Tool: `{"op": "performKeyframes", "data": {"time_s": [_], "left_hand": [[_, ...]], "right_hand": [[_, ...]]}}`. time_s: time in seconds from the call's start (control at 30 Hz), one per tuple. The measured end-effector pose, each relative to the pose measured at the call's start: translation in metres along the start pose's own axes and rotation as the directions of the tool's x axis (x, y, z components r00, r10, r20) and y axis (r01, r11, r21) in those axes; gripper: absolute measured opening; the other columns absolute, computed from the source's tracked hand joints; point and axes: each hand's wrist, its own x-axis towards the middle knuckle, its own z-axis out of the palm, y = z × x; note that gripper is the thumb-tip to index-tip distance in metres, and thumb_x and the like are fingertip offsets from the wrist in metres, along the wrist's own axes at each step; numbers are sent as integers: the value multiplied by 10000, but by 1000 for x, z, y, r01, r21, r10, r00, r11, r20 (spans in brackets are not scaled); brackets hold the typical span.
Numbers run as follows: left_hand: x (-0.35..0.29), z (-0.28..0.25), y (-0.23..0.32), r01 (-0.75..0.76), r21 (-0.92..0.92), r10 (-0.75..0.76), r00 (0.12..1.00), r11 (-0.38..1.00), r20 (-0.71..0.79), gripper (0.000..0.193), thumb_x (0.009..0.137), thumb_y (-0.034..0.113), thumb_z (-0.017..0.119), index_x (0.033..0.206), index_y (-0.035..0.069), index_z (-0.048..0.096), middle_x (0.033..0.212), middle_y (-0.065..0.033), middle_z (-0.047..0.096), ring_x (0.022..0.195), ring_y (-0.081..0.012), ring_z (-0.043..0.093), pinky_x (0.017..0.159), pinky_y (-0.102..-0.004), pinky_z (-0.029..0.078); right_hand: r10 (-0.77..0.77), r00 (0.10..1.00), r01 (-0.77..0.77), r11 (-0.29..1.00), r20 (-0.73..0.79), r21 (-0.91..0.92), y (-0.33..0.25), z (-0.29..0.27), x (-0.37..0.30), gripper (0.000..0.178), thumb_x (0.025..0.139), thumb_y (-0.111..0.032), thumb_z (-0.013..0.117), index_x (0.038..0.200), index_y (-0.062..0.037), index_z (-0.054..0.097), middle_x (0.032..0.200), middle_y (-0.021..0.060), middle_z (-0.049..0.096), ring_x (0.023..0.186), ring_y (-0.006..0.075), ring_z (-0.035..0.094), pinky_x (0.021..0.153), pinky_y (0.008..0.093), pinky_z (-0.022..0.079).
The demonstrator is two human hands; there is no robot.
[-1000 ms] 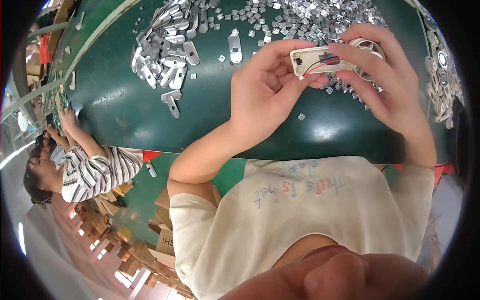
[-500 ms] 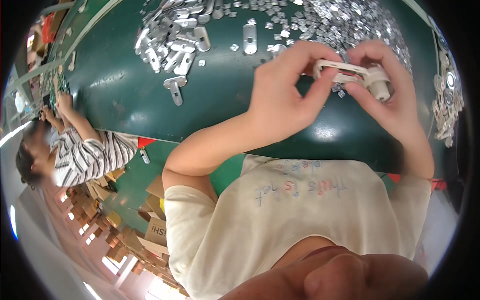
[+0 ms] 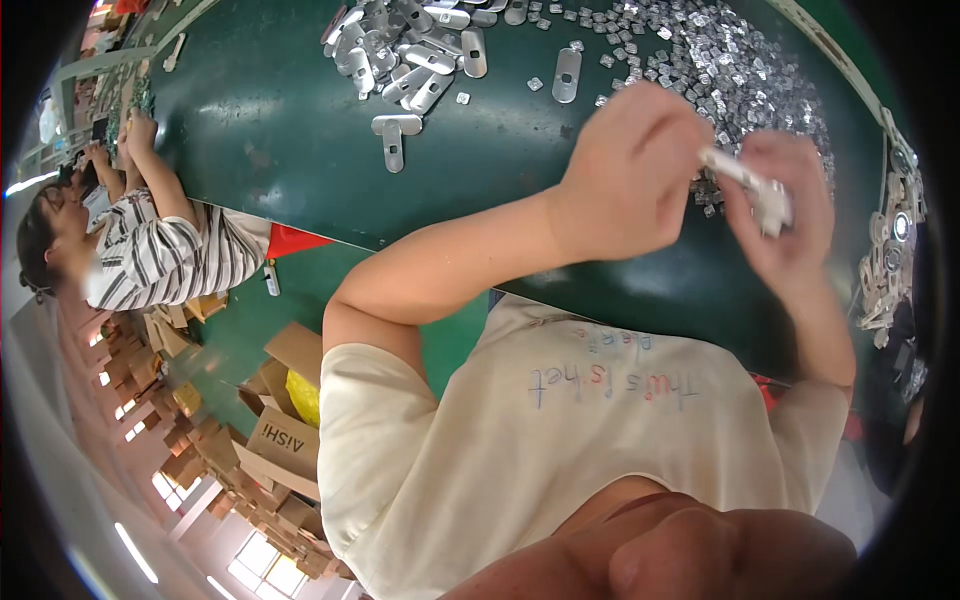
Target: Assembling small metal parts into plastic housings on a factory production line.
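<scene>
My left hand (image 3: pixel 630 175) and my right hand (image 3: pixel 785 215) meet above the dark green table (image 3: pixel 280 120), both closed on one flat silver metal plate (image 3: pixel 745 180) held between their fingertips. The plate is blurred and partly hidden by my fingers. Behind the hands lies a spread of several small shiny metal pieces (image 3: pixel 720 60). A pile of longer silver metal plates (image 3: pixel 410 50) lies further to the left, with two loose ones (image 3: pixel 392 135) nearer the table's edge.
Another person in a striped shirt (image 3: pixel 160 255) works at the same table on the left. Cardboard boxes (image 3: pixel 270 420) stand on the floor below the table's edge. More metal parts (image 3: pixel 885 260) lie at the right rim.
Both hands have shifted to the right with the plate. The plate, earlier held flat facing up, is now turned edge-on and blurred.
</scene>
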Motion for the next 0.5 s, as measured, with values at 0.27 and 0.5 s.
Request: {"op": "performKeyframes", "data": {"time_s": [0.27,0.5], "left_hand": [[44,-40,-33,406,519,-526,845,752,102,422,754,294,680,924,-37,479,811,-174,541,765,-332,548,675,-393,445],[26,-52,-45,466,633,-744,607,618,280,299,695,131,705,894,-41,562,713,-120,612,656,-242,605,618,-317,469]], "right_hand": [[736,675,-570,477,49,669,150,-32,85,167,804,-139,617,819,9,541,646,33,539,566,97,501,559,224,422],[583,775,-623,770,246,138,102,-47,51,230,804,-220,623,967,-62,590,853,-1,576,805,91,538,715,229,411]]}}
